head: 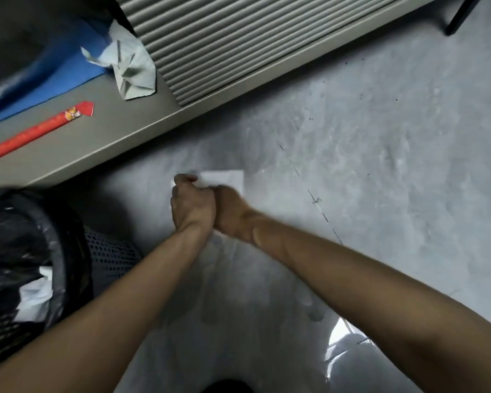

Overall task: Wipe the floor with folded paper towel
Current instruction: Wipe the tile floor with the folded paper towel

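- At the centre of the frame, flat on the grey floor [380, 165]: the folded paper towel [224, 179], white, only its far part visible beyond the knuckles, slightly blurred.
- On the left edge of the towel: the left hand [192, 205], fingers [184, 178] curled tightly down onto the paper, gripping it.
- Just to the right, pressed side by side against the left hand: the right hand [229, 211], back turned toward the camera, placed over the towel; its fingertips hidden underneath, so impossible to tell whether wide, narrow or holding the paper.
- Both bare forearms stretched from the lower edge of the frame up to the centre.
- At the lower left, close to the left forearm: a mesh bin [108, 259] lined with a black bag [26, 222], some white paper [36, 296] inside.
- Across the upper left, well apart from the hands: a grey ledge [102, 131]; on it a crumpled pale tissue [131, 66], a red stick [31, 134] with a printed label near its tip, and a blue sheet [60, 72].
- At the top centre, just beside the tissue: a ribbed grey panel [224, 38].
- On the floor to the right of the hands: a thin dark broken line [312, 194], running diagonally; at the lower right, a bright patch of glare [349, 341].
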Demonstrator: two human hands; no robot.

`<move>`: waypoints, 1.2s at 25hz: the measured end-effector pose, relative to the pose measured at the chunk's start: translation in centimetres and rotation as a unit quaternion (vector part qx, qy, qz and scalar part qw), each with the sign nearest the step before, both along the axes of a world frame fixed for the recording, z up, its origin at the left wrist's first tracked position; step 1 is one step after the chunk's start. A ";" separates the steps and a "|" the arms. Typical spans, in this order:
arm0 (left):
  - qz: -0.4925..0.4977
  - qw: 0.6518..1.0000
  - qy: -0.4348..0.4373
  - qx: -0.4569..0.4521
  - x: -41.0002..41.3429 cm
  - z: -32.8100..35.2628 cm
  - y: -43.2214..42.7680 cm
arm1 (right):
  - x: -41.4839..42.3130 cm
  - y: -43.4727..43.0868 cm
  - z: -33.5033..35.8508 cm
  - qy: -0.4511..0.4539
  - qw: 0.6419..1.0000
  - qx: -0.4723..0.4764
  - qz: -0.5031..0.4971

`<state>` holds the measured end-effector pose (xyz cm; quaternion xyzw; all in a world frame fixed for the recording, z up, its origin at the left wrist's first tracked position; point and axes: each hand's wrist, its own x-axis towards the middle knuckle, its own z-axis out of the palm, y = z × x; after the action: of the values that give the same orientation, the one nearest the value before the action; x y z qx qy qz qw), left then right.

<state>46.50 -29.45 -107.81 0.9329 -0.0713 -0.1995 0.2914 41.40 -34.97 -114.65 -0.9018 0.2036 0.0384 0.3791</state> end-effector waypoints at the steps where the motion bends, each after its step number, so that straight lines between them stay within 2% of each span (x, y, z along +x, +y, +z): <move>1: -0.024 1.000 -0.018 0.002 0.2 0.3 -0.1 | -0.5 1.9 0.2 -0.012 0.997 -0.007 0.073; 3: -0.101 0.994 -0.037 0.009 0.3 1.2 0.0 | -3.9 2.2 0.9 -0.063 0.982 -0.075 0.162; 4: -0.142 0.989 -0.027 0.013 -0.1 1.6 0.0 | -6.7 1.2 1.0 -0.081 0.972 -0.128 0.181; 5: -0.182 0.983 -0.012 0.012 -0.8 1.7 0.0 | -10.2 -0.1 0.8 -0.081 0.968 -0.179 0.154; 7: -0.259 0.966 0.025 0.002 -3.4 1.0 -0.7 | -18.6 -3.3 -0.1 -0.034 0.971 -0.238 0.009; 9: -0.342 0.939 0.025 0.018 -6.3 0.1 -0.4 | -27.7 -5.7 0.1 0.079 0.950 -0.258 -0.159; 11: -0.446 0.895 -0.010 0.021 -8.7 -0.3 -1.2 | -35.1 -5.6 1.1 0.142 0.889 -0.255 -0.353; 13: -0.506 0.862 -0.038 0.022 -10.6 -0.8 -3.5 | -36.9 -3.2 0.9 0.157 0.794 -0.241 -0.535; 14: -0.526 0.849 -0.041 0.017 -11.8 -1.1 -4.9 | -35.8 -1.4 0.5 0.157 0.757 -0.237 -0.589; 15: -0.548 0.835 -0.044 0.010 -13.5 -1.5 -6.4 | -33.6 0.7 -0.2 0.144 0.744 -0.234 -0.609; 16: -0.572 0.819 -0.050 -0.001 -15.5 -1.8 -7.8 | -30.8 2.8 -0.8 0.117 0.761 -0.240 -0.591; 17: -0.594 0.802 -0.058 -0.014 -17.1 -2.0 -8.9 | -27.8 4.9 -1.1 0.092 0.809 -0.251 -0.523; 18: -0.613 0.787 -0.063 -0.027 -18.5 -2.2 -9.4 | -25.6 7.0 -1.1 0.063 0.872 -0.263 -0.408; 19: -0.640 0.765 -0.064 -0.036 -19.9 -2.5 -10.0 | -25.5 8.3 -1.3 0.042 0.912 -0.273 -0.304; 20: -0.672 0.737 -0.062 -0.042 -21.2 -2.9 -10.4 | -27.5 8.8 -1.4 0.028 0.928 -0.265 -0.259; 21: -0.705 0.705 -0.063 -0.044 -22.4 -3.2 -10.2 | -30.8 9.1 -1.1 0.034 0.929 -0.258 -0.265; 22: -0.738 0.669 -0.072 -0.047 -23.6 -3.3 -9.5 | -34.5 9.9 -0.8 0.075 0.912 -0.248 -0.317; 23: -0.773 0.626 -0.083 -0.050 -25.0 -3.4 -8.5 | -38.6 11.1 -0.5 0.134 0.877 -0.233 -0.399; 25: -0.837 0.536 -0.103 -0.034 -27.8 -3.4 -6.1 | -46.5 14.4 1.2 0.218 0.745 -0.196 -0.599; 26: -0.856 0.503 -0.118 -0.007 -28.8 -3.5 -5.1 | -48.8 16.0 1.8 0.223 0.678 -0.160 -0.682; 28: -0.870 0.464 -0.161 0.042 -30.9 -3.4 -4.0 | -48.5 16.7 2.4 0.242 0.515 -0.130 -0.812; 29: -0.868 0.461 -0.176 0.063 -31.5 -3.2 -3.8 | -46.5 15.9 2.2 0.250 0.461 -0.110 -0.845; 30: -0.862 0.465 -0.184 0.078 -31.8 -3.1 -3.5 | -43.7 15.0 1.9 0.213 0.438 -0.089 -0.869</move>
<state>14.68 -32.96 -110.86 0.4321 -0.8755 -0.1783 -0.1227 -2.30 -20.02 -112.78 -0.2438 0.9569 -0.1383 0.0761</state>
